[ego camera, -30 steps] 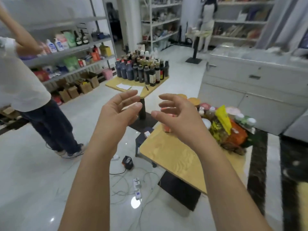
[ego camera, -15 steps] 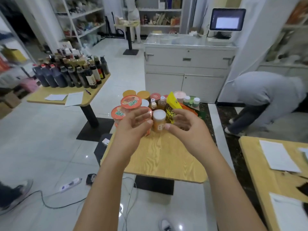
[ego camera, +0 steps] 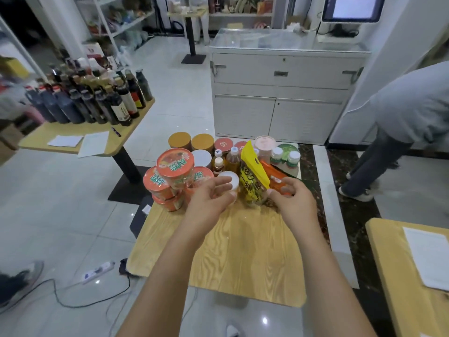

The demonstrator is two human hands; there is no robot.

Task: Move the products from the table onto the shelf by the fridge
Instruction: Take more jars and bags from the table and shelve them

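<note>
My left hand curls round the white-lidded jar, thumb on one side and fingers on the other. My right hand bends its fingers over the orange packet beside the yellow bag; I cannot tell whether it grips. These stand at the tabletop's far edge, with the cups near its far left corner.

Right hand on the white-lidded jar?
No, the left hand grips the white-lidded jar; the right hand is at the orange packet.
</note>
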